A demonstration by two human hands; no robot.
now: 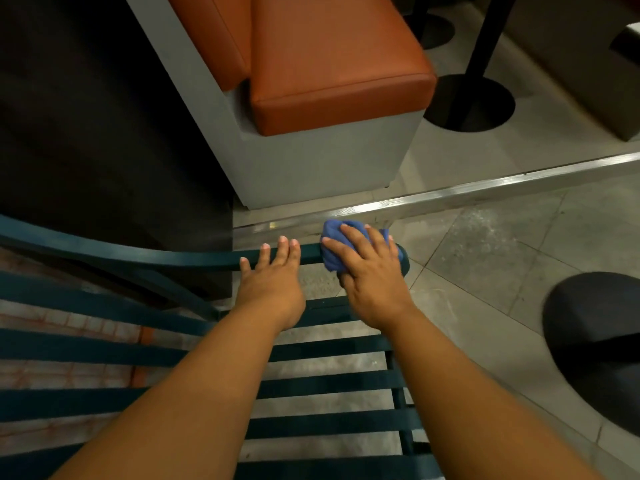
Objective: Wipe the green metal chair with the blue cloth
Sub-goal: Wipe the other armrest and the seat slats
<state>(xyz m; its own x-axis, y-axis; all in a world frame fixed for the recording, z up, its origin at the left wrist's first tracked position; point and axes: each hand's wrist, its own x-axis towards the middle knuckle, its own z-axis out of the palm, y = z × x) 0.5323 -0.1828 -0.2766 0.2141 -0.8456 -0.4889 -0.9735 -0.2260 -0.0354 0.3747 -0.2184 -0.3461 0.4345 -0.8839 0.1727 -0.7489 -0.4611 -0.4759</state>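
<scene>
— Hands' state? Right hand is pressed, fingers curled, over blue cloth on the green metal chair rail's end.
— Left hand?
— Laid flat, fingers straight, beside the cloth on that rail.

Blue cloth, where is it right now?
In the head view the blue cloth is bunched under the right hand, pressed on the right end of the green chair's top rail, beside the left hand.

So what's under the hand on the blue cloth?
Under the right hand is the bunched blue cloth, pressed on the green metal chair's top rail. The rail beneath the cloth is hidden.
</scene>
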